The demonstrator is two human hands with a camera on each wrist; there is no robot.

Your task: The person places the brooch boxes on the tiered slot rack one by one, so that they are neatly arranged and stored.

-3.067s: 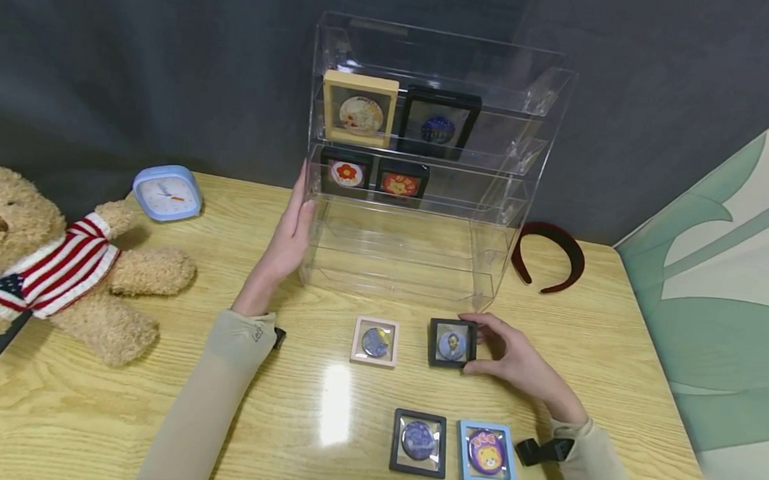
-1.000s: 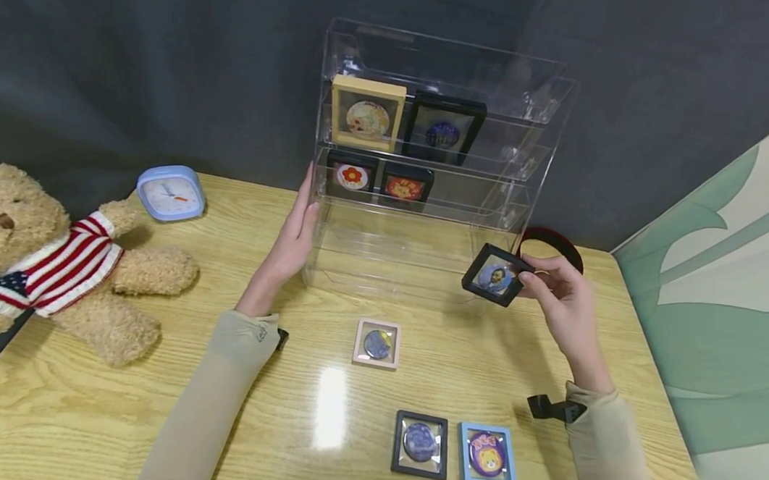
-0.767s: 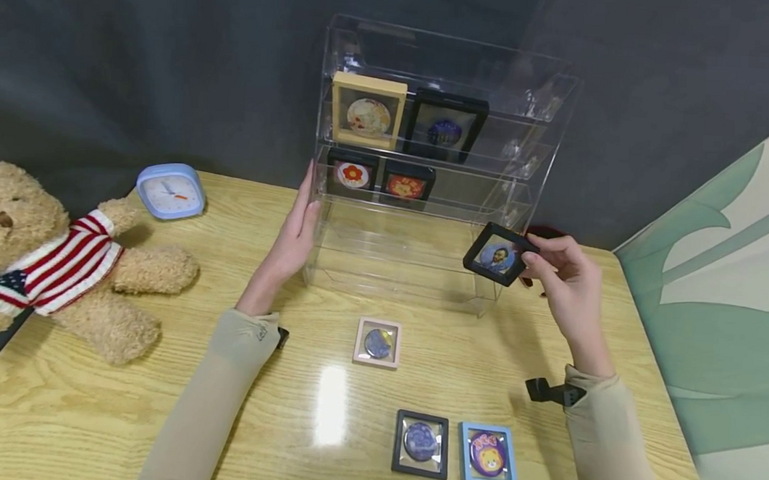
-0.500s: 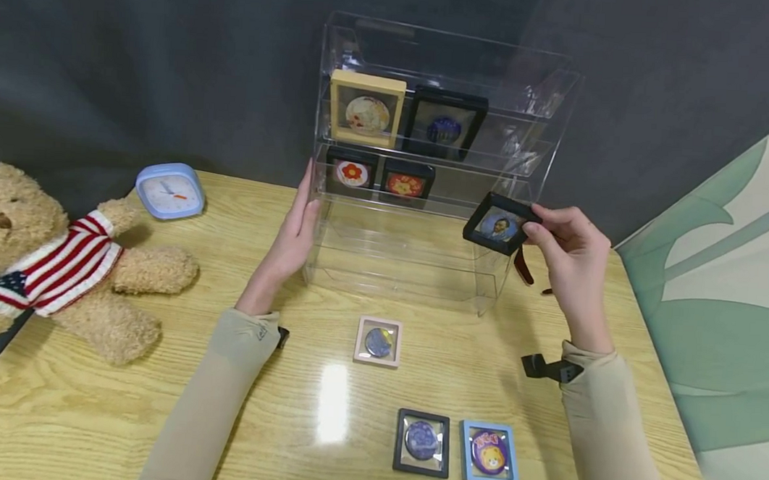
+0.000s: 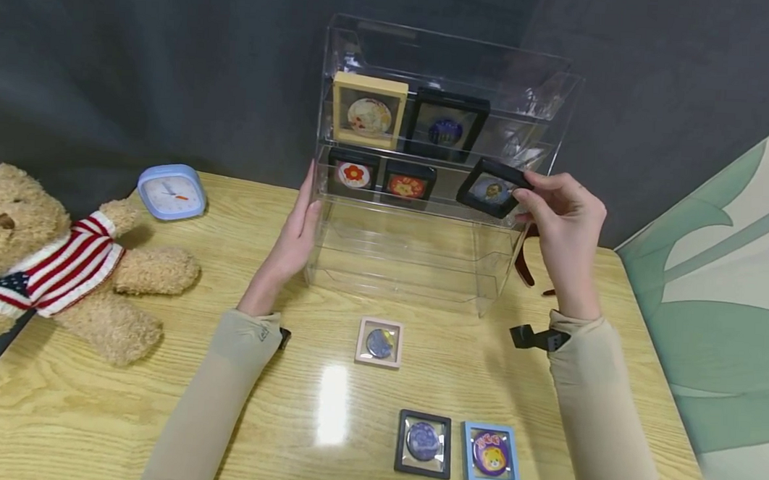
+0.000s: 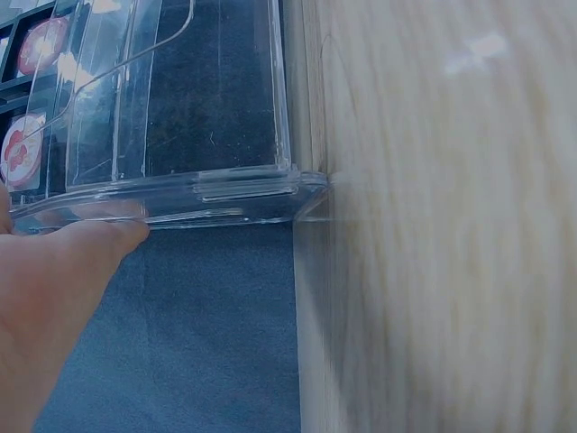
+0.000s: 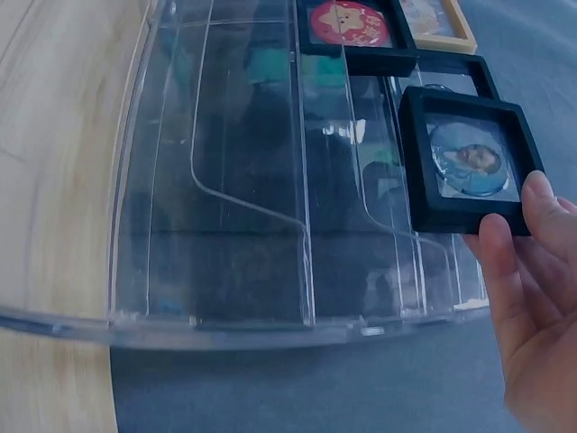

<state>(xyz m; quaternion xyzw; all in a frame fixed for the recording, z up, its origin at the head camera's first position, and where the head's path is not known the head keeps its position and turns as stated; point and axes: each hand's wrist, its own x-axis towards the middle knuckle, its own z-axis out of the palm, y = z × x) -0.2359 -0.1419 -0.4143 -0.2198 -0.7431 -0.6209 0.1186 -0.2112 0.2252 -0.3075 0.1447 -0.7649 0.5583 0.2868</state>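
My right hand (image 5: 565,209) pinches a small black display frame (image 5: 491,188) by its right edge between thumb and fingers. Inside that frame is a round badge with a portrait, clearer in the right wrist view. The frame is tilted, in front of the right part of the middle tier of a clear acrylic display stand (image 5: 396,259). To its left on this tier stand a black frame with a red flower badge (image 5: 352,174) and one with a red badge (image 5: 405,187). My left hand (image 5: 291,239) rests with straight fingers against the stand's left side.
Higher up stand a yellow frame (image 5: 368,112) and a larger black frame (image 5: 447,125). Pink (image 5: 379,343), dark (image 5: 423,443) and blue (image 5: 491,454) frames lie on the table. A headband (image 5: 523,267) lies behind my right hand; a clock (image 5: 171,192) and teddy bear (image 5: 76,267) are left.
My right hand has lifted the portrait frame off the table, up past the lower tier to the middle tier, and lately slightly left. My left hand has stayed at the stand's side.
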